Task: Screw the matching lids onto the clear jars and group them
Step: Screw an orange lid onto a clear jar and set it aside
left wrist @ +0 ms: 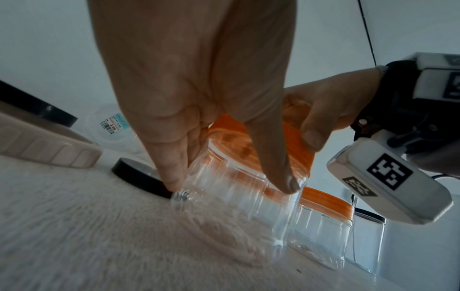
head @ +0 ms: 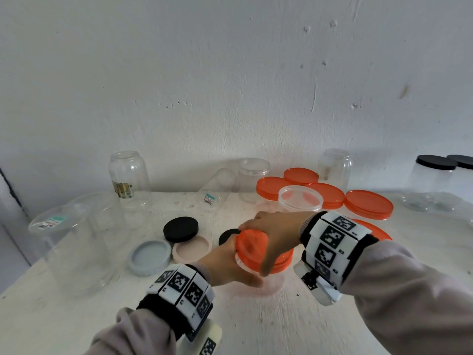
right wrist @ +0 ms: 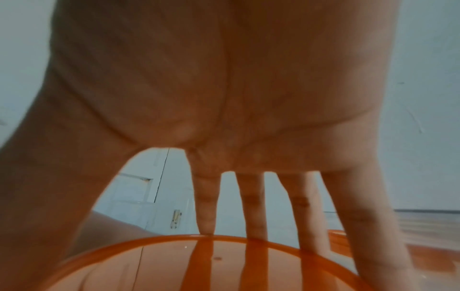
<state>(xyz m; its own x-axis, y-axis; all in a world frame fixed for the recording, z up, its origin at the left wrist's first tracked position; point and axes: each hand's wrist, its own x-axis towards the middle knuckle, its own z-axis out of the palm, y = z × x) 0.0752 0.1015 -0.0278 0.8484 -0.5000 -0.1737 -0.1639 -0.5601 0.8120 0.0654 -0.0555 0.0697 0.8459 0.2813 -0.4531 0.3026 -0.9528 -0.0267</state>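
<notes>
Orange lid [head: 252, 243] going onto clear jar [left wrist: 239, 206], cross-threading risk.
Right hand [head: 275, 234] is clasping the lid; left hand [head: 225, 265] is gripping the tilting jar, which could skid toward the black lid [head: 227, 236] at 10 o'clock.

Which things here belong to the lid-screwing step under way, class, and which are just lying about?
In use:
- clear jar, gripped by the left hand
- orange lid on it, gripped by the right hand

Lying about:
- loose black lid
- grey lid and pink lid, undersides up
- tipped jar
- black-lidded jars
</notes>
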